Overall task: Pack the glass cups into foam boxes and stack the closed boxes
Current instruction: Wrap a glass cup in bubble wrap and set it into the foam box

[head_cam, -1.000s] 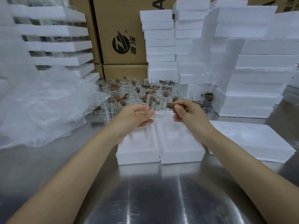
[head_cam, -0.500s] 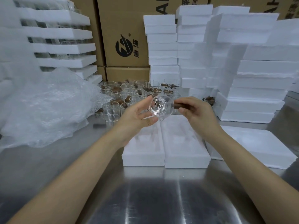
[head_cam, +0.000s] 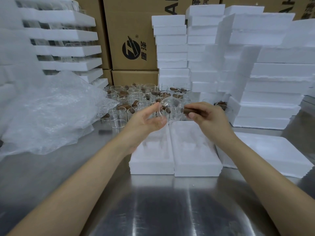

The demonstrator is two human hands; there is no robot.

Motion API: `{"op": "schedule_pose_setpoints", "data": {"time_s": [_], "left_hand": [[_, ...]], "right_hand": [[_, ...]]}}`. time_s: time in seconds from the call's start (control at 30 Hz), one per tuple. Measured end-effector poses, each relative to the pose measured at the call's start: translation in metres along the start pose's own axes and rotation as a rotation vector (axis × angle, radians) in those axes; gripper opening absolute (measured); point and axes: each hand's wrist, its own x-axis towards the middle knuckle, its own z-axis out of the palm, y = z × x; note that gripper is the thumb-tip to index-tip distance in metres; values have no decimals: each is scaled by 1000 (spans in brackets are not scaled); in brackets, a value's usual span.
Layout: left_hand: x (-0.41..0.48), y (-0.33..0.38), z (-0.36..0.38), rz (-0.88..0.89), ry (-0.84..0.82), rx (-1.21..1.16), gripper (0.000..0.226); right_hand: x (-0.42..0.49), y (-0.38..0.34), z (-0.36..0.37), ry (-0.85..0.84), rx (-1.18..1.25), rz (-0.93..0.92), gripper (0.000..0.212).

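Observation:
A clear glass cup (head_cam: 170,108) with a brown wooden handle is tilted on its side above two open foam trays (head_cam: 194,147) lying side by side on the steel table. My right hand (head_cam: 206,116) pinches the brown handle. My left hand (head_cam: 146,120) is beside the cup, palm up, its thumb and fingers touching the glass rim. Behind them stands a cluster of several more glass cups (head_cam: 136,99) with brown handles.
A heap of bubble wrap (head_cam: 51,113) lies at the left. Tall stacks of foam boxes (head_cam: 272,74) rise at the right and back, a flat foam slab (head_cam: 272,150) lies at the right, and cardboard cartons (head_cam: 133,40) stand behind.
The cup has been lifted from the cluster and tipped onto its side between my hands. My left hand has opened up under it.

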Motion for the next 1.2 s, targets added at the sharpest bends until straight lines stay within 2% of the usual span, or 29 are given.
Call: {"op": "schedule_pose_setpoints", "data": {"time_s": [0.07, 0.2, 0.3, 0.4, 0.77, 0.87, 0.93, 1.1, 1.2], "left_hand": [[-1, 1, 2, 27, -8, -18, 58], [-1, 1, 2, 44, -12, -81, 66], [-2, 1, 3, 54, -27, -88, 53], [-3, 1, 4, 75, -18, -100, 62], [-2, 0, 5, 20, 3, -172, 72], [-1, 0, 5, 6, 26, -174, 67], [0, 0, 5, -5, 37, -184, 63], [0, 4, 3, -72, -22, -250, 71], [-1, 5, 5, -105, -80, -319, 62]], "right_hand": [[0, -4, -1, -8, 165, 73, 27], [0, -7, 2, -40, 401, 240, 22], [1, -9, 1, -52, 568, 409, 23], [3, -10, -1, -65, 676, 514, 21], [5, 2, 0, -111, 638, 583, 21], [4, 1, 1, -111, 638, 576, 21], [3, 1, 2, -107, 628, 561, 22], [0, 0, 2, -181, 501, 465, 28], [-1, 1, 2, -215, 464, 405, 29]]}}
